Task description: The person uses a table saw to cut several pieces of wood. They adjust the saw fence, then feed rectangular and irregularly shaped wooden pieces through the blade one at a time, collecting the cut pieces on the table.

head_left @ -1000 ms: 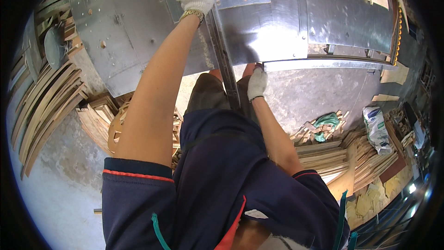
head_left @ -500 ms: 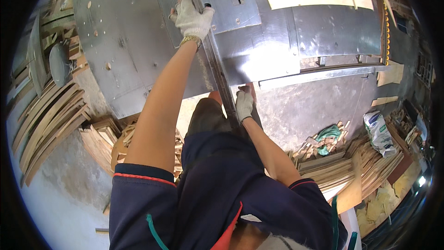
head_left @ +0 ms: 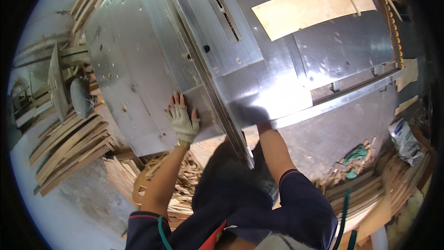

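My left hand (head_left: 183, 121), in a pale fingerless work glove, rests with its fingers spread on a grey metal machine table (head_left: 148, 92). It lies just left of a long metal rail (head_left: 200, 62), apart from it. The rail crosses the table, and its near end juts past the front edge towards my legs. Right of the rail, my right forearm (head_left: 276, 153) reaches under the table's front edge. The right hand is hidden there, so its fingers and anything they touch do not show. A narrow dark slot (head_left: 222, 7) runs through the tabletop beyond the rail.
A pale wooden board (head_left: 314, 9) lies on the table's far right. A metal bar (head_left: 342, 97) runs along the right front edge. Curved wood strips (head_left: 74, 150) are stacked at left, with wood scraps (head_left: 185, 180) below. More planks and a white sack (head_left: 406, 141) stand at right.
My left hand has moved back from beside the rail to the table's near part. My right hand has left the rail's near end and gone under the table edge. The view has shifted.
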Action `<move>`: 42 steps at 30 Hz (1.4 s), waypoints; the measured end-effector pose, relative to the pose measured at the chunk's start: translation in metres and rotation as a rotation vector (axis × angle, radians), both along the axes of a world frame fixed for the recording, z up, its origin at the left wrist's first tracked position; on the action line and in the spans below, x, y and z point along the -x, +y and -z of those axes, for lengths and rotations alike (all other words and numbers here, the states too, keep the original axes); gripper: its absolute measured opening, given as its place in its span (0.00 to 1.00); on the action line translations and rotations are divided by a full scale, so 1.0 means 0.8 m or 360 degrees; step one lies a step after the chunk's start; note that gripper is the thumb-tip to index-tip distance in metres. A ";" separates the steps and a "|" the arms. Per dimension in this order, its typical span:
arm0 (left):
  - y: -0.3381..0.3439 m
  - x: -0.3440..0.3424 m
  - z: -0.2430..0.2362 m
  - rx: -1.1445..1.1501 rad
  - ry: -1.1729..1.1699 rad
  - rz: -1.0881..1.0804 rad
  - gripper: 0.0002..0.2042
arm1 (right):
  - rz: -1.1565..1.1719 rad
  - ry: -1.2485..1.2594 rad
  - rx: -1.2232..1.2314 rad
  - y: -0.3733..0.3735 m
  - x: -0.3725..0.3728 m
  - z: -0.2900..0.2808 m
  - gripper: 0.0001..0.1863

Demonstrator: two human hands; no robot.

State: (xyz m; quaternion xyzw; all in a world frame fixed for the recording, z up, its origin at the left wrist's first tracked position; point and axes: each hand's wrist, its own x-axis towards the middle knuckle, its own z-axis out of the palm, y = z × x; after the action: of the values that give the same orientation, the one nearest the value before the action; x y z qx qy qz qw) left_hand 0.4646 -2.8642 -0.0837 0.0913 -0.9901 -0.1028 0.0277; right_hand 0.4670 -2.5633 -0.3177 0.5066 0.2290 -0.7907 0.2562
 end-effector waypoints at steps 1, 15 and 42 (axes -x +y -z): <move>0.001 -0.008 0.002 0.0058 -0.0051 -0.0007 0.34 | 0.0025 -0.0001 0.0004 -0.005 -0.003 0.002 0.18; 0.002 -0.011 0.002 0.0094 -0.0152 -0.0002 0.35 | 0.0147 -0.0003 0.0032 -0.028 -0.015 0.001 0.19; 0.003 -0.011 0.002 0.0121 -0.0129 -0.0019 0.36 | 0.0103 0.0033 0.0155 -0.074 0.021 -0.015 0.21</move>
State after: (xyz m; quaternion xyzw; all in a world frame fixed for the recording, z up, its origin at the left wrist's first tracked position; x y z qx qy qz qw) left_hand 0.4731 -2.8614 -0.0850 0.1001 -0.9931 -0.0610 -0.0084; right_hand 0.4504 -2.6221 -0.3057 0.4925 0.1764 -0.8140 0.2526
